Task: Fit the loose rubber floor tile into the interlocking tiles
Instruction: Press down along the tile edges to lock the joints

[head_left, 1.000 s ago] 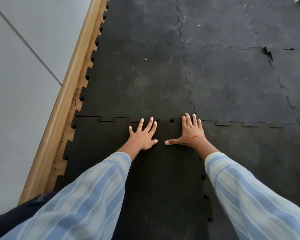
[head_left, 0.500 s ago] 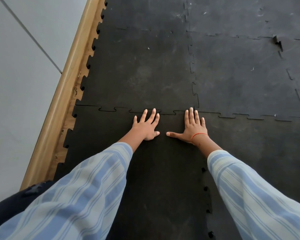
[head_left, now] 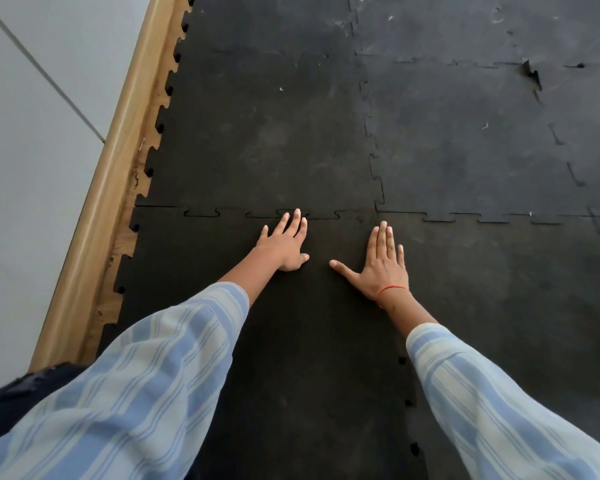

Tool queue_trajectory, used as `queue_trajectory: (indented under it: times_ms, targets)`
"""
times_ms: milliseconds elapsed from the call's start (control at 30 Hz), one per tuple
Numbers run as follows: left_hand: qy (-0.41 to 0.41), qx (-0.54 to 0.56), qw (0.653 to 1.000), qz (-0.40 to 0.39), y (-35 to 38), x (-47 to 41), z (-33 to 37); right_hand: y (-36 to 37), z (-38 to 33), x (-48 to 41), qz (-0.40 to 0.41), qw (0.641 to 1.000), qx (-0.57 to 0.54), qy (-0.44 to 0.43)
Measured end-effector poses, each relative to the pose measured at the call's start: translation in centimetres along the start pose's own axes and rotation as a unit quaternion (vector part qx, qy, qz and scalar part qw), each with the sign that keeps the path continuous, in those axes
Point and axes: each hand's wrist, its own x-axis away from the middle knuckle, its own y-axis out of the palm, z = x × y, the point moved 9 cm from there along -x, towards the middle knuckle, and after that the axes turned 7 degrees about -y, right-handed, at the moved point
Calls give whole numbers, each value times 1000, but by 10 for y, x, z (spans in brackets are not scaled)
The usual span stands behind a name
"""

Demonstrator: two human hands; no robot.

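Pressing two hands (head_left: 333,254) flat, one loose tile (head_left: 291,341)

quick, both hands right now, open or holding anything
Left hand: open, flat on the loose tile, fingers on the seam, holding nothing.
Right hand: open, flat on the same tile, holding nothing.

Matt black rubber on the loose tile (head_left: 309,341), finely grained and dull. Same matt rubber on the interlocking tiles (head_left: 267,133), scuffed, greyed and flecked with pale specks. Smooth, satin-finished light wood along the left skirting (head_left: 94,237). Soft striped woven cloth on both sleeves (head_left: 146,393).
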Motion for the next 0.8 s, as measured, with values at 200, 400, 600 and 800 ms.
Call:
queue_trajectory:
  times_ms: [200, 400, 600, 800]
  targets:
    - [3, 17, 1000, -11, 2, -3, -1, 4, 6, -9, -48, 998, 0, -29]
    - [-7, -6, 1000, 10, 1, 4, 5, 12, 3, 17, -41, 999, -23, -17]
    - [64, -73, 995, 13, 29, 22, 61, 32, 7, 65, -14, 1000, -7, -20]
    - [142, -98, 985, -5, 58, 38, 117, 47, 12, 97, -14, 999, -34, 1]
